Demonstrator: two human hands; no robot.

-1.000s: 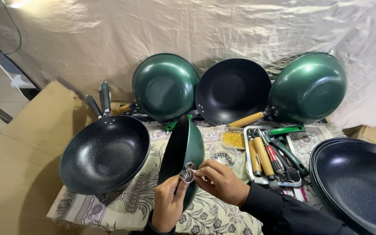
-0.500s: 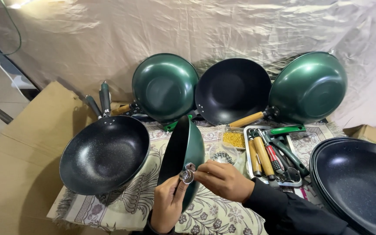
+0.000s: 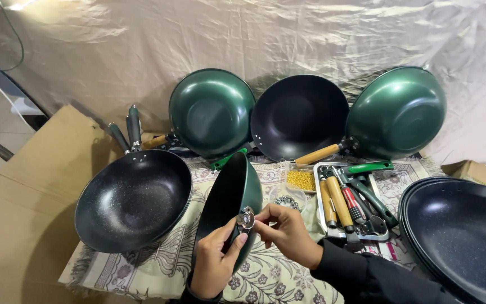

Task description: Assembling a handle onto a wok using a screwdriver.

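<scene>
A green wok (image 3: 233,194) with a dark inside stands on edge in front of me, on a patterned cloth (image 3: 158,256). My left hand (image 3: 215,262) grips its rim from below, thumb by a small metal bracket (image 3: 246,218) on the rim. My right hand (image 3: 288,232) pinches that bracket from the right with thumb and fingertips. A black sleeve covers my right forearm.
A black wok (image 3: 133,200) lies at the left. Two green woks (image 3: 212,111) (image 3: 397,112) and a black one (image 3: 299,117) lean on the back sheet. A tray of tools and wooden handles (image 3: 350,200), a box of yellow bits (image 3: 301,179), stacked black pans (image 3: 462,236) and cardboard (image 3: 23,208) surround me.
My hands have stayed at the bracket on the wok's rim, with only slight finger shifts. The wok has not moved.
</scene>
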